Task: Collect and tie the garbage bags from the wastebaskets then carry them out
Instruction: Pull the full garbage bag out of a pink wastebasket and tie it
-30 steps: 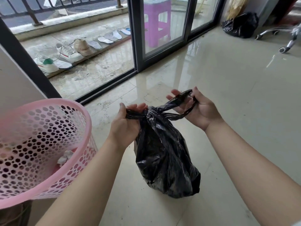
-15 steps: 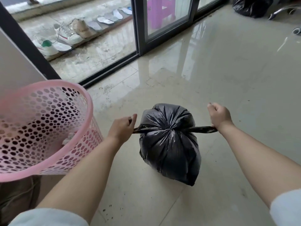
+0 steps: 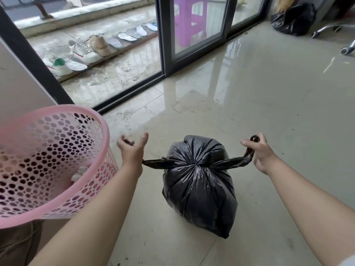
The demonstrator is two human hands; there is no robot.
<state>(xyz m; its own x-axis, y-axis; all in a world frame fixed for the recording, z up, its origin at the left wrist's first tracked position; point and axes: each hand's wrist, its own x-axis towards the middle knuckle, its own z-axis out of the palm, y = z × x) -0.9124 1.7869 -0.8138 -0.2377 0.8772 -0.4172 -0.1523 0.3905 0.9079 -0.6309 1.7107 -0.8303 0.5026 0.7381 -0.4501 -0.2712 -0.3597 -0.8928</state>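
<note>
The black plastic garbage bag (image 3: 199, 189) sits on the beige tiled floor (image 3: 269, 112), right of the pink perforated plastic wastebasket (image 3: 48, 150).

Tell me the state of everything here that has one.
garbage bag, knotted shut, on the floor
left hand, gripping one bag tail
right hand, gripping the other tail
pink wastebasket, unlined, white scrap inside
sliding door, appears open at left
far black bag, slumped in corner, closure unclear

Home, room w/ tiled floor (image 3: 269, 112), sliding glass doors (image 3: 196, 31), balcony w/ shoes (image 3: 82, 52), pink wastebasket (image 3: 57, 150)
</note>
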